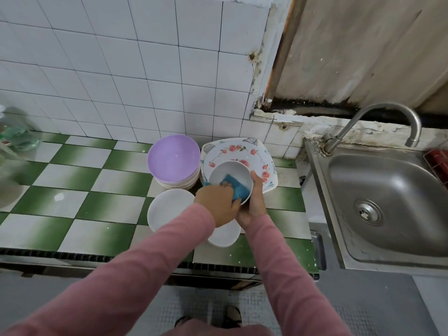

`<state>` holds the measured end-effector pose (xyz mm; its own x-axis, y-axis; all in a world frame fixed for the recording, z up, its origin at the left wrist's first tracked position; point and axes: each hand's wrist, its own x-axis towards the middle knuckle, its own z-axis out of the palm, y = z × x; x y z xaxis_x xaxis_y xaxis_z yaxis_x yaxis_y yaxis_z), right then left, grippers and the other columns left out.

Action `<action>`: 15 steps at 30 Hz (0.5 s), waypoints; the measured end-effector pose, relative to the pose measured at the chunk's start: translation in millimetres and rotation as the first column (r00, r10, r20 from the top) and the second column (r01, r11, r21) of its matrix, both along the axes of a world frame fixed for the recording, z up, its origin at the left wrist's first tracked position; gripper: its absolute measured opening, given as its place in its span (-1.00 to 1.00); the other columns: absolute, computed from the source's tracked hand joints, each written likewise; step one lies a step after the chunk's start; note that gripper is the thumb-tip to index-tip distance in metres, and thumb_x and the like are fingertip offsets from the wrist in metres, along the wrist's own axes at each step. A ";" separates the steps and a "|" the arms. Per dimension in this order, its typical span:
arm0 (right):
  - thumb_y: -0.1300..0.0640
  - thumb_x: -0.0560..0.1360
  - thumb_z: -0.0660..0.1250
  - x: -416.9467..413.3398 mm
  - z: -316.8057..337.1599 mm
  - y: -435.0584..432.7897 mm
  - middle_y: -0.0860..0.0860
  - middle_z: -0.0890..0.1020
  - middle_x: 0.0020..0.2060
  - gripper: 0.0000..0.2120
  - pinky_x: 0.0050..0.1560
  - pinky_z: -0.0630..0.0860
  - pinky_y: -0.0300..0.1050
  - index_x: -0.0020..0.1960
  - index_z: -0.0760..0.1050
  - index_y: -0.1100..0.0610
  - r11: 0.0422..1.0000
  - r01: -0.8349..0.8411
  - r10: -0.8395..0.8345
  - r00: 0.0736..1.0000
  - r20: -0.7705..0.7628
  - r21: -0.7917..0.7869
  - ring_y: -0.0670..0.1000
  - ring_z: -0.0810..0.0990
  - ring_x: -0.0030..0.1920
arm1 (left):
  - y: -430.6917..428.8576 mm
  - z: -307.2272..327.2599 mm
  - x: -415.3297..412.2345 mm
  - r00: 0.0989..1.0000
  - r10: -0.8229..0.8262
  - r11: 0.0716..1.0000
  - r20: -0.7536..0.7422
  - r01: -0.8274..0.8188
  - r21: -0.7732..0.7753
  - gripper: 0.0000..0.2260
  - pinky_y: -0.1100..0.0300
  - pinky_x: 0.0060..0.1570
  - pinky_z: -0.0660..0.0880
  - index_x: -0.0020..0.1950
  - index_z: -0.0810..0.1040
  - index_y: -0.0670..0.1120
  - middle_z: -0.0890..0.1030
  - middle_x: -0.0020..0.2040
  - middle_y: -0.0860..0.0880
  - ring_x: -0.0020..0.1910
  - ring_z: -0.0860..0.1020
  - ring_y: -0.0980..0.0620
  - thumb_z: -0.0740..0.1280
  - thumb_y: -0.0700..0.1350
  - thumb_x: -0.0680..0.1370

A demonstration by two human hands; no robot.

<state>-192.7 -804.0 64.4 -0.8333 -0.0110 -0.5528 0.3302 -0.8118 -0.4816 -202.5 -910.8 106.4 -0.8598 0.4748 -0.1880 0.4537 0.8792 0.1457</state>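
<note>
- White bowl (226, 172), tilted mouth-up toward the camera, is held over the green-and-white tiled counter (84, 190), just in front of a floral plate (232, 151) at its twelve o'clock.
- Right hand (253, 200) clasps the bowl from its three o'clock side, with the fingers round the outer wall.
- Left hand (217, 206) grips a blue sponge (236, 190) and presses it inside the bowl at five o'clock.
- The step in hand appears to be scrubbing the bowl's inside.
- A purple bowl (172, 157) tops a stack at ten o'clock, and more white bowls (169, 209) sit at seven o'clock.
- The next move likely calls for sweeping the sponge up to the bare inner wall at twelve o'clock while the right hand turns the bowl.
- A rinse would follow at the steel sink (400, 185), well apart at three o'clock, where no water shows at the tap (378, 115).
</note>
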 end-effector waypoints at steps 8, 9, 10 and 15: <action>-0.24 0.54 0.25 -0.8 -1.7 -13.9 0.10 0.68 -0.03 -0.57 0.43 0.39 0.09 0.16 0.59 0.07 0.994 0.085 -0.086 0.996 -0.016 -0.074 0.11 0.59 0.12 | 13.6 8.3 0.8 0.851 0.023 0.796 0.524 -0.332 0.506 -0.50 0.06 0.49 0.14 0.62 0.00 0.02 0.22 0.56 -0.02 0.48 0.28 -0.08 0.04 0.05 0.70; -0.24 0.54 0.25 -2.0 0.7 -14.4 0.10 0.67 0.03 -0.56 0.43 0.39 0.10 0.19 0.59 0.06 0.995 0.083 -0.085 0.996 -0.033 -0.059 0.11 0.58 0.15 | 14.8 6.5 0.7 0.871 0.043 0.810 0.489 -0.317 0.493 -0.46 0.05 0.51 0.08 0.62 -0.10 -0.01 0.08 0.61 -0.02 0.53 0.19 -0.07 0.02 0.05 0.70; -0.25 0.55 0.24 -3.6 1.6 -15.0 0.10 0.66 0.09 -0.55 0.40 0.42 0.10 0.25 0.56 0.03 0.996 0.080 -0.082 0.996 -0.045 -0.040 0.12 0.58 0.17 | 15.8 5.5 1.0 0.893 0.071 0.832 0.444 -0.298 0.468 -0.44 0.04 0.52 0.04 0.62 -0.16 -0.03 -0.02 0.62 -0.03 0.56 0.11 -0.06 0.01 0.06 0.70; -0.26 0.55 0.22 -5.1 -2.5 -13.7 0.13 0.70 -0.03 -0.53 0.19 0.55 0.07 0.24 0.54 0.07 0.998 0.054 -0.055 0.998 -0.038 -0.037 0.13 0.63 0.05 | 10.2 2.7 -8.6 0.920 0.050 0.911 0.388 -0.201 0.359 -0.46 0.04 0.47 0.20 0.62 -0.03 -0.04 0.23 0.56 -0.07 0.48 0.30 -0.09 0.02 0.09 0.68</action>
